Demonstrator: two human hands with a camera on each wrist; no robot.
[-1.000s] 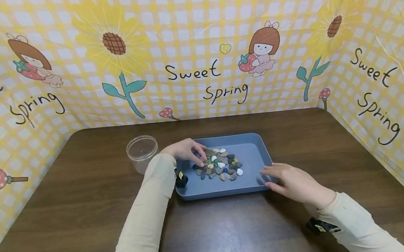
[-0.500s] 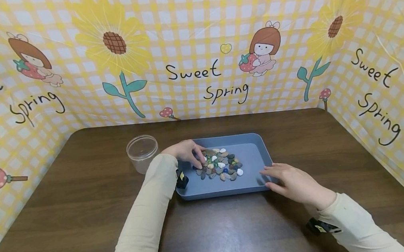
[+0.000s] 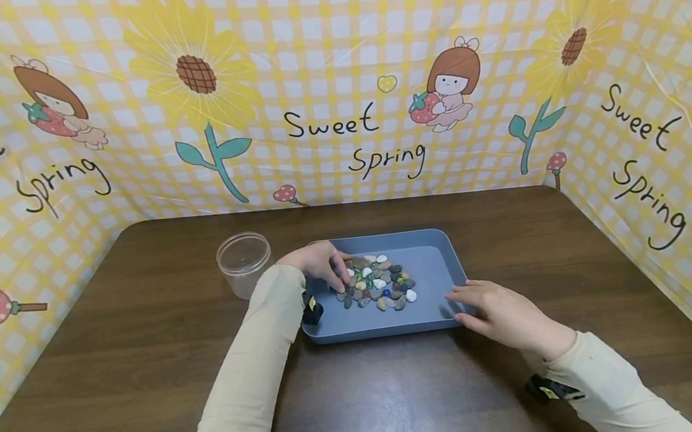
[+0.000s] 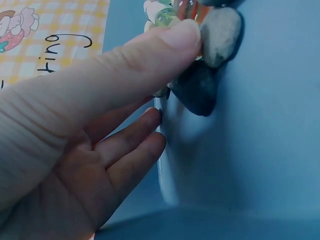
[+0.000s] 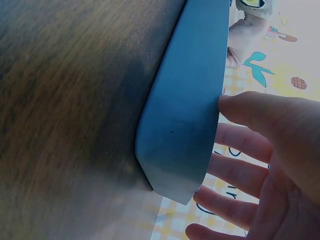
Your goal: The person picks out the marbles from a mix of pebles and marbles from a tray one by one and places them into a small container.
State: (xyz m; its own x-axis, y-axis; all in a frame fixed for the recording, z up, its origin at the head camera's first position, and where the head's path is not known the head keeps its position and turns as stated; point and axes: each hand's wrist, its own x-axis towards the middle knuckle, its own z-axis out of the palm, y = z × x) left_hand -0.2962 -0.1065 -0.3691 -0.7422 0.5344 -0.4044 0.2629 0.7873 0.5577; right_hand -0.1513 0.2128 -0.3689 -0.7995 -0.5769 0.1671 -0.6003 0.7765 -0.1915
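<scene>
A blue-grey tray [image 3: 433, 266] holds a heap of pebbles and glass marbles [image 3: 379, 284] in grey, tan, white, green and blue. My left hand [image 3: 315, 260] reaches over the tray's left side, thumb and forefinger down at the heap's left edge. In the left wrist view its thumb tip lies against a grey pebble [image 4: 221, 37] and a red-orange glass piece [image 4: 186, 9], above a dark pebble [image 4: 195, 89]. The forefinger is mostly hidden, so a pinch cannot be made out. My right hand [image 3: 509, 315], fingers relaxed, touches the tray's right rim near its front corner.
A clear round jar [image 3: 244, 262] without a lid stands left of the tray, close to the left forearm. Under everything is a dark brown wooden table [image 3: 116, 346]. A yellow checked cloth [image 3: 332, 52] walls in the back and sides.
My left hand has shifted slightly down and left at the heap's left edge, its thumb and forefinger now lower among the pebbles. The right hand, tray and jar stay put.
</scene>
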